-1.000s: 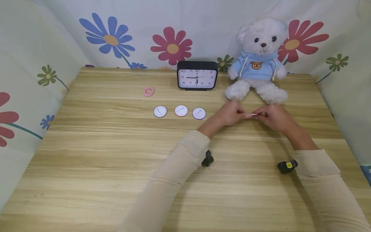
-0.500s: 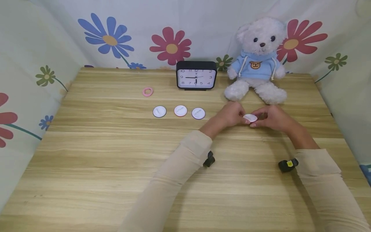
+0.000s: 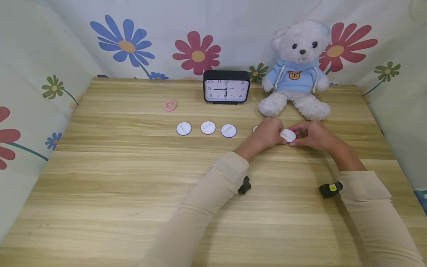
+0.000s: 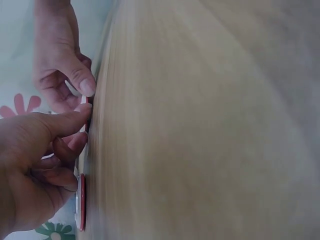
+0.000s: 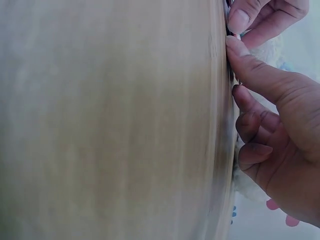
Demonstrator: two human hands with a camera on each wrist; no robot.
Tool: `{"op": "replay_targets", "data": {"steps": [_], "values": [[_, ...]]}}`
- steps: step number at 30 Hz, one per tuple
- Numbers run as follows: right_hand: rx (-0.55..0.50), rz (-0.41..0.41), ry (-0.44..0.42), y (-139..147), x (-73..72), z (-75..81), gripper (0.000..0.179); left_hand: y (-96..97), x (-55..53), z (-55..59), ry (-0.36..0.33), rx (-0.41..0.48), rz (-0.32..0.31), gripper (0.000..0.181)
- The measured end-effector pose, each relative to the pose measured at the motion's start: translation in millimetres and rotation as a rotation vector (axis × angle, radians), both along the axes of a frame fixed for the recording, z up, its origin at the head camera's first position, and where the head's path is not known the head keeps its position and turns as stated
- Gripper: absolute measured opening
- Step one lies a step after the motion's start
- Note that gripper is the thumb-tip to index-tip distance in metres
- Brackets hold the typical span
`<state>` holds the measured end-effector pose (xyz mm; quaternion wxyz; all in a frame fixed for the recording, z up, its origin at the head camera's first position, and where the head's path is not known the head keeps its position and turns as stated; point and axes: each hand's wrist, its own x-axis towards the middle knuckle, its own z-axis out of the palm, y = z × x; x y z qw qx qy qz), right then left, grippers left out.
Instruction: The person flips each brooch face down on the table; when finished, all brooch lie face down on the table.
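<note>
A round pin-back badge (image 3: 288,135), white side up with a red rim, is low over the table between both hands. My left hand (image 3: 269,131) pinches its left edge with thumb and fingers. On the opposite edge, my right hand (image 3: 315,136) grips it between thumb and fingertips. In the left wrist view the badge is seen nearly edge-on, partly covered by fingers. Another badge (image 4: 81,202) with a red rim lies beside my left hand, mostly hidden by it in the head view. Farther left lie a purple-edged badge (image 3: 228,130), a red-edged one (image 3: 208,127) and a dark-edged one (image 3: 184,128).
Behind the badges stands a black desk clock (image 3: 226,87). A white teddy bear (image 3: 297,70) in a blue hoodie sits just beyond my hands. The pink ring (image 3: 170,105) lies at the back left of the wooden table (image 3: 116,185). Flowered cloth hangs behind.
The held badge has turned from edge-on to lying nearly flat with its white side up. My left hand has shifted slightly right, uncovering an edge of the badge beside it.
</note>
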<state>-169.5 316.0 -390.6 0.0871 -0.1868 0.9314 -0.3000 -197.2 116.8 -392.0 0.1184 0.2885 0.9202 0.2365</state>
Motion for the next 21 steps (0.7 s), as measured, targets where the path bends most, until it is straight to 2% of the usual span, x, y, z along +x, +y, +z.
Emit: {"op": "replay_targets", "data": {"steps": [6, 11, 14, 17, 21], "values": [[0.015, -0.032, -0.04, 1, -3.4, 0.6, 0.037, 2.3, -0.4, 0.4, 0.011, -0.015, 0.015, 0.018], [0.009, -0.008, -0.021, 1, -6.4, -0.4, 0.038, -8.8, -2.3, 4.9, 0.025, 0.049, -0.015, 0.018], [-0.01, -0.009, -0.024, 4, -3.5, 1.3, 0.04, -26.2, -1.6, 11.3, -0.006, 0.097, -0.05, 0.025], [-0.003, -0.028, -0.009, 9, 1.1, 5.3, 0.039, -52.1, -0.5, 14.9, -0.03, 0.115, -0.071, 0.035], [0.003, -0.027, 0.14, 16, 6.8, 9.8, 0.03, -97.3, 3.0, 18.4, -0.016, 0.155, -0.077, 0.031]]}}
